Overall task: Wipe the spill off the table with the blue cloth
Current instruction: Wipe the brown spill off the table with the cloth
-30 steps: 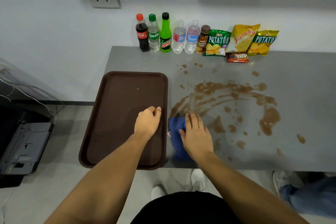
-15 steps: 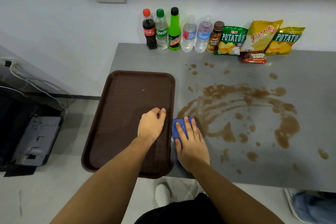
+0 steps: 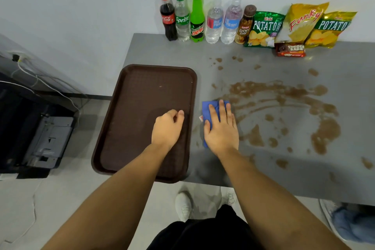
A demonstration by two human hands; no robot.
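A brown spill (image 3: pixel 284 113) spreads in smears and drops across the middle and right of the grey table (image 3: pixel 345 178). The blue cloth (image 3: pixel 209 108) lies flat at the spill's left edge, just right of the tray. My right hand (image 3: pixel 221 130) presses flat on the cloth with fingers spread, covering most of it. My left hand (image 3: pixel 167 128) rests on the brown tray (image 3: pixel 138 107) near its right rim, fingers loosely curled and holding nothing.
Several drink bottles (image 3: pixel 196 16) and snack bags (image 3: pixel 300 24) line the wall at the table's back edge. The tray overhangs the table's left front corner. A dark machine (image 3: pixel 46 140) with cables sits on the floor at left. Another person's shoe and jeans (image 3: pixel 353 223) show at lower right.
My right hand has pushed the blue cloth away from me along the tray's right side, into the spill's left edge. My left hand has stayed on the tray.
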